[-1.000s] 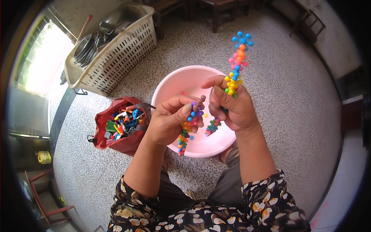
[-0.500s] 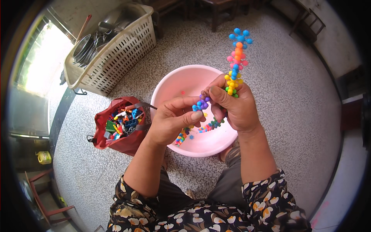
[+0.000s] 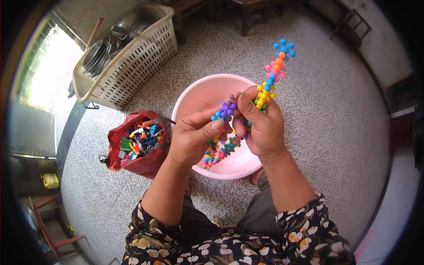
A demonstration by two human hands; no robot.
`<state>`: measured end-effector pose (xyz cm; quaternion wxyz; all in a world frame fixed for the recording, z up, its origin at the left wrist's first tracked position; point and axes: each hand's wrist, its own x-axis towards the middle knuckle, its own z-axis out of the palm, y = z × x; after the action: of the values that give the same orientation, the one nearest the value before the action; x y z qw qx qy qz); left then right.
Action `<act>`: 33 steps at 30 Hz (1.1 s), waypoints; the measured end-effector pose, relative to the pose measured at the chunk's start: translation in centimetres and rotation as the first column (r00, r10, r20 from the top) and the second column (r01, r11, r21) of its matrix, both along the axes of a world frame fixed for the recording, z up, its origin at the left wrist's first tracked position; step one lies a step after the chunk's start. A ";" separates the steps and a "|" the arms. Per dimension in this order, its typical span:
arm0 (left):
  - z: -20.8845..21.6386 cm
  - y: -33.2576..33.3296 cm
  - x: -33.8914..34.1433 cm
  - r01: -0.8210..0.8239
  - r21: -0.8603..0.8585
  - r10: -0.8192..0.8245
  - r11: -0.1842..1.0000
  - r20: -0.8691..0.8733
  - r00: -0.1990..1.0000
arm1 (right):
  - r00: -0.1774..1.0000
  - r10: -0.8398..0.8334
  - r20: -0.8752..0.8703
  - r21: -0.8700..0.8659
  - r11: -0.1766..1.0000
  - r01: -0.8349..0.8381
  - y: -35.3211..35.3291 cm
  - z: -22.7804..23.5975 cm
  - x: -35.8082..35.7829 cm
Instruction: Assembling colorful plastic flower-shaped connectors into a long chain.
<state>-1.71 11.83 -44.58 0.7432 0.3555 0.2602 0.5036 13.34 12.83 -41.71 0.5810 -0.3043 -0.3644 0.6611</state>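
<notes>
A chain of colourful knobbed snowflake building pieces [image 3: 266, 92] runs between my two hands over a pink basin [image 3: 187, 97]. My left hand [image 3: 191, 137] pinches the chain at its blue and purple pieces between thumb and fingers. Closed around the part with green and yellow pieces is my right hand [image 3: 267, 130]. From there one end rises up and to the right, tipped by a blue piece. A multicoloured length [image 3: 221, 152] hangs below my hands into the basin. My fingers hide some of the links. A small red piece [image 3: 208, 106] lies in the basin.
Left of the basin stands a red bag [image 3: 148, 167] full of mixed plastic toy blocks. Behind it sits a cream slatted basket [image 3: 132, 66] with pans and utensils. Wooden stools [image 3: 245, 15] line the far wall. A yellow jug [image 3: 50, 180] is at the far left.
The upper end of the chain has tipped to the right and dropped slightly. My right hand has shifted a little left and turned. The hanging length has swung closer together.
</notes>
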 end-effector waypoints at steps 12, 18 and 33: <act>0.2 -0.1 -0.2 0.007 0.048 -0.013 0.999 0.125 0.992 | 0.980 -0.028 0.199 0.060 0.998 0.017 0.0 0.0 0.0; 0.0 -0.1 -0.3 -0.035 0.018 0.033 0.999 0.105 0.994 | 0.969 0.004 0.249 0.051 0.999 -0.017 -0.1 0.1 0.4; 0.0 -0.1 -0.3 0.024 0.060 -0.030 0.998 0.090 0.995 | 0.981 0.016 0.195 0.086 0.996 -0.033 -0.5 -0.1 0.1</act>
<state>-2.01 11.69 -44.59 0.7502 0.3574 0.2063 0.5166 13.44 12.37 -41.80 0.5474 -0.3365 -0.4522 0.6185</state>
